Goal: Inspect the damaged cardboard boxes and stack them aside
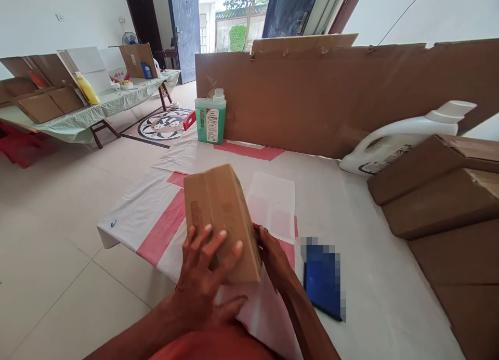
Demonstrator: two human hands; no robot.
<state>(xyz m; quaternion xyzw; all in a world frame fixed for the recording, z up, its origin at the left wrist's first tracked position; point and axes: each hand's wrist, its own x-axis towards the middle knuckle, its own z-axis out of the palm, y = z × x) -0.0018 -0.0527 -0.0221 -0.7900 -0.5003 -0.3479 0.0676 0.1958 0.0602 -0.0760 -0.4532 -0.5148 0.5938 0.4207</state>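
Observation:
A closed brown cardboard box (218,214) stands tilted at the near side of the covered table in front of me. My left hand (206,266) lies spread over the lower part of its near face, fingers apart and pressing on the cardboard. Against the box's right side, my right hand (273,253) has its fingers bent and close together; the box hides part of the fingertips, so what they pinch cannot be made out. To the right of that hand lies a dark blue flat object (322,282), partly blurred out.
A green liquid jug (212,118) stands at the far left table corner. Behind runs a tall cardboard panel (296,100). On the right are a white detergent bottle (405,136) and several stacked boxes (448,214). Another table (128,100) with goods stands far left.

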